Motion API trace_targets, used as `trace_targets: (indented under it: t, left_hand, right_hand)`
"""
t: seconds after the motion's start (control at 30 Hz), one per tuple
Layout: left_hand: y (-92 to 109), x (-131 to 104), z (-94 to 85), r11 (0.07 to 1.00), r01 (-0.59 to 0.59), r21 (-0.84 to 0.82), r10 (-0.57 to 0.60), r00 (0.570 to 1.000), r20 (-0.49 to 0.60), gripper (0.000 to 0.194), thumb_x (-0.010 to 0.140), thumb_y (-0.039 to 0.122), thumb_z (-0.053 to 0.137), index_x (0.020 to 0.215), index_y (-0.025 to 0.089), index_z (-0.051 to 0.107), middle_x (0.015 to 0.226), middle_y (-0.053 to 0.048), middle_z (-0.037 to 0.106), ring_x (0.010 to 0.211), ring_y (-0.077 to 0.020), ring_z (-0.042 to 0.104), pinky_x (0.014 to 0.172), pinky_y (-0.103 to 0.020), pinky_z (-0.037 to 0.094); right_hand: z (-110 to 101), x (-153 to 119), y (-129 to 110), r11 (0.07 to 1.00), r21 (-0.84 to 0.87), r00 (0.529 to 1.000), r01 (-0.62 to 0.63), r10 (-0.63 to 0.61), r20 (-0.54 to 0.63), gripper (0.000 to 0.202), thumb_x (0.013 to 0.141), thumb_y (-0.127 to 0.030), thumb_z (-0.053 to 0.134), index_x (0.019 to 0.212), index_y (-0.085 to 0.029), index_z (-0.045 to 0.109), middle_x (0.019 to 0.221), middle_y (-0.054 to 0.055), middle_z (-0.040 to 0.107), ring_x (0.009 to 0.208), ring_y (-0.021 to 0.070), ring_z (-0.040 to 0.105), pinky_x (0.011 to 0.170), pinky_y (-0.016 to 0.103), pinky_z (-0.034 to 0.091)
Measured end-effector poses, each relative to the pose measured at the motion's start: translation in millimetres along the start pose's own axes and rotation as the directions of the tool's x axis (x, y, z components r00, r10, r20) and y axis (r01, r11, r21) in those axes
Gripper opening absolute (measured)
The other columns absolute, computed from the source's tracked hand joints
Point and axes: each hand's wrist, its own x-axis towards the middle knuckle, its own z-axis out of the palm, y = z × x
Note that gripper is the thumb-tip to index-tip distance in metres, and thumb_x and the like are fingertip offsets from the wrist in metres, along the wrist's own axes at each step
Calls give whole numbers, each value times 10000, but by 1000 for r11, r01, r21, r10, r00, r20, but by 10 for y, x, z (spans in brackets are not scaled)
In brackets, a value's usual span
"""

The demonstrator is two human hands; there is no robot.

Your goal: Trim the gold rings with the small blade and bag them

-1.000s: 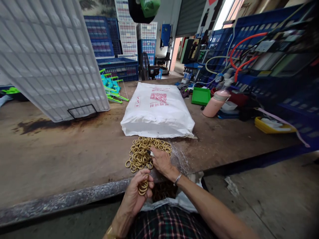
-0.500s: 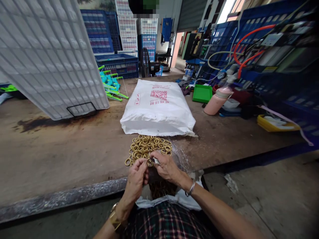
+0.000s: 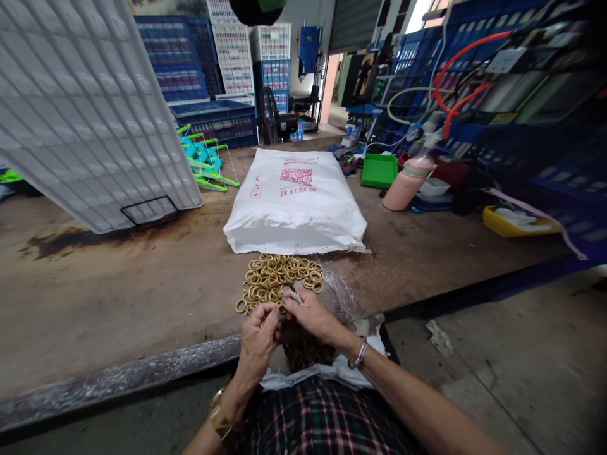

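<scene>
Golden rings [image 3: 271, 275] beside creased sack [image 3: 294, 218]

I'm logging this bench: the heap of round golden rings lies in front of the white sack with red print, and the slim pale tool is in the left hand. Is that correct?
Not quite: the head view shows the slim pale tool in the right hand, not the left hand. The heap of round golden rings does lie in front of the white sack with red print.

Rings [image 3: 268, 277] lie on the table [image 3: 165, 291] before the sack [image 3: 296, 212].
</scene>
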Motion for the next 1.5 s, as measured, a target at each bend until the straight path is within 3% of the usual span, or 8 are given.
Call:
trace_targets:
  t: [0.2,0.57,0.73,0.9,1.03,1.17,1.4,1.5]
  left_hand:
    - [-41,-19,-34,998,58,10,-59,994,95,336,733,500,577,759,168,527,535,68,476,392,-39,384,358,-140,241]
    - [-62,-51,-20,993,75,-87,-62,988,145,325,736,480,585,712,181,459,544,72,488,391,-32,382,343,-129,236]
    - [-62,-73,-30,986,85,-146,-61,985,161,358,711,488,611,675,183,429,519,77,481,377,-28,371,345,-131,233]
    - [-31,-99,-53,977,115,-179,-84,981,174,363,690,483,638,701,186,430,540,74,491,400,-33,398,365,-132,241]
    - [-52,-88,-78,981,99,-165,-71,984,164,359,702,493,624,720,188,434,552,73,487,405,-35,394,367,-136,243]
    - [-102,-67,-96,990,63,-125,-41,985,169,336,740,493,586,727,193,437,570,71,485,416,-38,398,371,-137,249]
    - [-33,-125,-96,999,-30,-37,36,984,174,376,719,514,601,643,179,447,480,81,426,381,-32,317,364,-151,228]
    - [40,-196,-92,997,-13,-79,31,971,237,368,709,497,624,642,173,465,497,65,464,389,-35,343,367,-155,240]
  right_hand:
    - [14,-10,-43,990,-116,995,77,-84,-52,166,768,-277,467,641,-172,491,567,-57,399,552,83,341,509,200,267]
    - [38,-49,-36,996,74,999,48,-48,-6,182,785,-298,441,656,-176,480,607,-50,435,579,88,384,563,206,317]
    - [39,-37,-8,996,77,999,44,-46,18,188,793,-301,434,669,-173,494,605,-47,435,570,90,385,550,204,316]
    - [9,-74,14,976,-184,992,115,-124,-39,165,810,-217,401,691,-180,509,619,-22,478,590,113,412,581,221,314]
    - [1,-153,28,871,-436,974,226,-215,75,132,748,-95,409,708,-185,495,602,-24,465,555,110,368,554,222,265]
    - [25,-192,54,769,-582,963,264,-241,119,152,658,-56,422,703,-183,493,611,-14,483,551,115,344,545,236,230]
    - [-7,-156,78,700,-669,967,249,-148,205,209,670,-71,410,807,-169,534,655,13,552,563,125,415,556,238,263]
    - [-99,-103,153,656,-740,988,151,-75,135,204,726,-95,408,852,-164,552,692,30,579,575,132,446,561,239,282]
